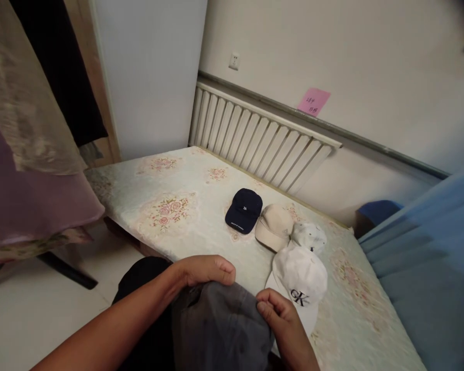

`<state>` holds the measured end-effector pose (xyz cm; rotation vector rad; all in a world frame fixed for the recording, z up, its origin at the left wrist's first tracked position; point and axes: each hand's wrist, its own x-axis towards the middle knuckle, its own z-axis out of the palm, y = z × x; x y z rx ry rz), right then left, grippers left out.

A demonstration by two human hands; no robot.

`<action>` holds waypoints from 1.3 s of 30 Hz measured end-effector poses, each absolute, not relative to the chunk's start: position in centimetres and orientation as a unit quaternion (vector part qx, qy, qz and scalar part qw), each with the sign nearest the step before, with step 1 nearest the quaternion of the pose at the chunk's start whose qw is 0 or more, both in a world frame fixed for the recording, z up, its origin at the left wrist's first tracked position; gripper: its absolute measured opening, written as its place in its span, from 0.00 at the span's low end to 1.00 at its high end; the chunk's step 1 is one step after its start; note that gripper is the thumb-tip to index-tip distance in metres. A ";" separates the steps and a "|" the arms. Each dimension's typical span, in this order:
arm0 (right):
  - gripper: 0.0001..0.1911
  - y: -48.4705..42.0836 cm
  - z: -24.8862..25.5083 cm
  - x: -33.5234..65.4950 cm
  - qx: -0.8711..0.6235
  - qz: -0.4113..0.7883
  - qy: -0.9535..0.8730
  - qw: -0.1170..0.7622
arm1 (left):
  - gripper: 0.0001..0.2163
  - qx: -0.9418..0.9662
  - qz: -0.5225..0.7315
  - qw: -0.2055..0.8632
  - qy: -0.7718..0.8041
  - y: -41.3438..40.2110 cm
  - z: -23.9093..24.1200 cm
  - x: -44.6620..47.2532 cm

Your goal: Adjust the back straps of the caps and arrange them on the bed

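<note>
A dark grey cap (226, 324) is held close to my body, low in the view. My left hand (211, 270) is closed on its upper left edge, fingers curled under. On the other side, my right hand (280, 314) pinches the cap's right edge between thumb and fingers. Just beyond lies a white cap (301, 270) with black letters on its front. Behind that one are a pale cap (309, 237) with small marks, a beige cap (275, 226) and a navy cap (245, 210) with a small white emblem.
The caps lie on a flower-patterned mattress (170, 180). A white radiator (251, 139) runs along the wall behind it. Blue curtain cloth (441, 268) hangs at the right. Clothes (38, 154) drape over a chair at the left. A pink note (314, 101) is on the wall.
</note>
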<state>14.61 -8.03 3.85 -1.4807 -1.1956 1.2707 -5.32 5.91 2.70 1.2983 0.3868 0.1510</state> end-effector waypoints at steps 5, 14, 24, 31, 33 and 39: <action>0.15 -3.0 5.2 14.5 -0.576 0.506 -0.482 0.424 | 0.16 0.559 0.130 0.802 0.166 9.5 2.4 -5.5; 0.13 5.9 7.7 13.8 -0.607 0.396 -0.610 0.319 | 0.17 0.517 0.183 0.826 0.134 15.4 -1.4 -5.6; 0.11 10.2 6.2 15.1 -0.633 0.276 -0.685 0.230 | 0.12 0.572 0.174 0.791 0.127 18.6 -3.6 -4.1; 0.12 9.4 6.1 15.3 -0.637 0.259 -0.698 0.200 | 0.11 0.582 0.146 0.792 0.111 18.7 -4.3 -2.2; 0.12 8.9 6.1 15.3 -0.636 0.261 -0.701 0.191 | 0.11 0.585 0.134 0.793 0.103 18.6 -4.4 -2.1; 0.14 7.7 6.0 14.6 -0.636 0.252 -0.717 0.134 | 0.12 0.611 0.115 0.777 0.097 18.2 -4.4 -2.2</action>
